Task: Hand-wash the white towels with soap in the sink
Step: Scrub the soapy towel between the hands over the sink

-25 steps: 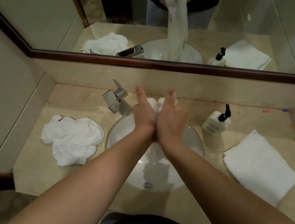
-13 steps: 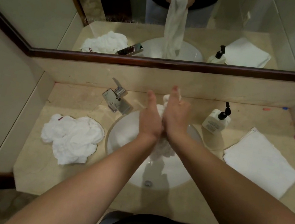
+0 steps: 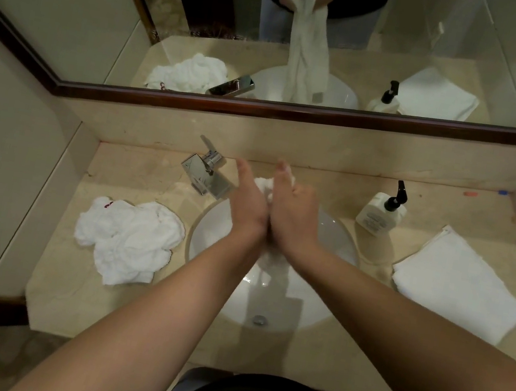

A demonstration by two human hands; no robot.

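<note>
The towel being washed (image 3: 274, 263) is a bunched-up white rope of terry cloth; a lump of it pokes out above the palms and the rest hangs down limp over the round white sink (image 3: 337, 244), looks wet and twisted; the mirror (image 3: 483, 45) shows it dangling long from the hands into the bowl.

Left hand (image 3: 246, 202) and right hand (image 3: 293, 213) are pressed together palm to palm with the cloth sandwiched between; fingers mostly straight and pointing away from the body, heels of the hands touching, forearms coming in as a V; so it's a flat squeeze on the towel, not a curled fist.

Counter (image 3: 132, 311) is glossy beige marble-ish stone; a crumpled towel (image 3: 128, 238) sits left of the sink, fluffy and heaped; a folded towel (image 3: 461, 286) lies flat and square-ish on the right; the white soap bottle (image 3: 379, 213) with a black pump stands just beside the sink's right rim; boxy chrome faucet (image 3: 207, 174) at back left.
</note>
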